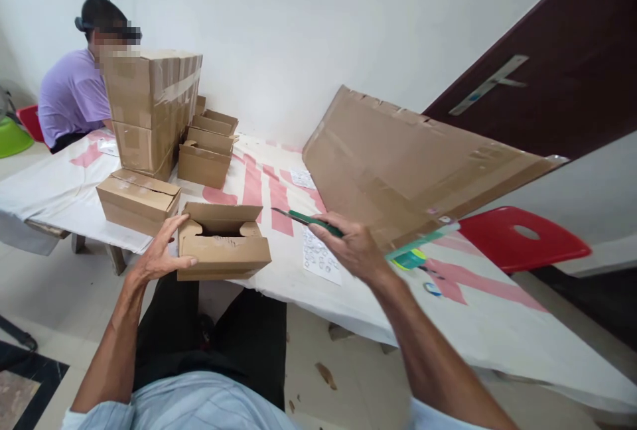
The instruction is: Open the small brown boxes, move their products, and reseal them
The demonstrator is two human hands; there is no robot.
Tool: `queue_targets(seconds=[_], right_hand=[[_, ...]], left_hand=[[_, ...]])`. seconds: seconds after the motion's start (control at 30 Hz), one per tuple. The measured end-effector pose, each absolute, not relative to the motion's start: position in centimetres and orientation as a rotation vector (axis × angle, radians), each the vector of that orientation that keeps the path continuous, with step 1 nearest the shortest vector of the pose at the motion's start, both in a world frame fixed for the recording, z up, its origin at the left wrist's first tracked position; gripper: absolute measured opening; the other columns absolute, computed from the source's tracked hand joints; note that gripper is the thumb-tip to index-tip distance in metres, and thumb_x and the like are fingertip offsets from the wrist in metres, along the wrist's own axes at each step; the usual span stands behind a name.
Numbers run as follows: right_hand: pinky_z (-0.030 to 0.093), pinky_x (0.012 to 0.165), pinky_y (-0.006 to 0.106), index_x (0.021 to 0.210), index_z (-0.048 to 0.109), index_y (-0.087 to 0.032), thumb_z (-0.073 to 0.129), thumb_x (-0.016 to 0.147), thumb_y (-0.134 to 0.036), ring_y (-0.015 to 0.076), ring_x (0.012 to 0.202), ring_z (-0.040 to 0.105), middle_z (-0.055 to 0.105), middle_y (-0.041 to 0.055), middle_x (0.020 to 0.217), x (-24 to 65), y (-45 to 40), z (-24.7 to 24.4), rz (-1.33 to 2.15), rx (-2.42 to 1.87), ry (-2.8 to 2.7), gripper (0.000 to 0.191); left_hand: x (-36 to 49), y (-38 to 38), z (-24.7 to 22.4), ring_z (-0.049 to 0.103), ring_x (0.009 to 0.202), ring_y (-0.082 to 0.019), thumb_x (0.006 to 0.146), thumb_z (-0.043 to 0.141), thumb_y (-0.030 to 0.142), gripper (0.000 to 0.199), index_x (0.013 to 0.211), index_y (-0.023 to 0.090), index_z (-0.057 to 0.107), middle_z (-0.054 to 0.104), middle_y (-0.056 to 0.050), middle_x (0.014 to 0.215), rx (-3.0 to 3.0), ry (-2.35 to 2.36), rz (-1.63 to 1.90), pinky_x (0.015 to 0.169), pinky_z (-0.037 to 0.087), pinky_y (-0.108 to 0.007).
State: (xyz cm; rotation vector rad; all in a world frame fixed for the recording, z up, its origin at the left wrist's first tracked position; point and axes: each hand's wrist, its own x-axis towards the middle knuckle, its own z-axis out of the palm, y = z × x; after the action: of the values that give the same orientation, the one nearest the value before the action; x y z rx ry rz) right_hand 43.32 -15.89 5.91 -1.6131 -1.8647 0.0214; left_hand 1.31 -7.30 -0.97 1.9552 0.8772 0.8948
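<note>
An open cardboard box [229,254] sits at the near edge of the table, its flaps partly raised. My left hand [162,251] grips the left end of this box, thumb on the near side and fingers at the far corner. In my right hand [351,241] is a green utility knife [326,224], its blade pointing left, held above the table to the right of the box. Under and beside the knife lies a white sheet with small drawings [321,261]. A closed cardboard box [137,201] stands just left of the open one.
Tall stacked cartons [149,111] stand at the back left, with open small boxes [206,161] beside them. A large cardboard panel [388,164] leans at the right, near a green tape roll [411,259] and a red chair [522,237]. A person in purple [74,98] sits behind the cartons.
</note>
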Motion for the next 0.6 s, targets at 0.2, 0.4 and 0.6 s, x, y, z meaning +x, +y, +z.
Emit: queue_targets(seconds=[0.2,0.4,0.6], right_hand=[[0.055,0.088,0.047,0.114,0.07,-0.017,0.045,0.096,-0.044,0.031,0.098,0.066,0.07,0.0157,0.104,41.7,-16.3,-7.8,0.012,-1.89,-1.577,0.04],[0.055,0.096,0.048,0.112,0.07,-0.017,0.04,0.102,-0.048,0.0304,0.103,0.066,0.07,0.0159,0.104,40.4,-15.3,-9.3,0.03,-1.809,-1.544,0.044],[0.05,0.108,0.052,0.128,0.067,-0.022,0.054,0.104,-0.042,0.0306,0.121,0.061,0.069,0.0135,0.126,36.9,-13.6,-0.4,0.008,-1.423,-1.864,0.034]], left_hand=[[1.5,-6.7,-0.4,0.032,0.158,-0.044,0.07,0.092,0.053,0.12,0.169,0.029,0.028,0.03,-0.017,0.172,2.011,0.861,0.835,0.123,0.04,-0.061],[1.5,-6.7,-0.7,0.031,0.158,-0.045,0.069,0.093,0.054,0.124,0.17,0.03,0.025,0.026,-0.017,0.173,1.949,0.904,0.821,0.118,0.047,-0.059],[1.4,-6.4,-1.1,0.03,0.158,-0.045,0.068,0.095,0.048,0.124,0.169,0.032,0.025,0.024,-0.016,0.174,1.928,0.85,0.839,0.118,0.047,-0.06]])
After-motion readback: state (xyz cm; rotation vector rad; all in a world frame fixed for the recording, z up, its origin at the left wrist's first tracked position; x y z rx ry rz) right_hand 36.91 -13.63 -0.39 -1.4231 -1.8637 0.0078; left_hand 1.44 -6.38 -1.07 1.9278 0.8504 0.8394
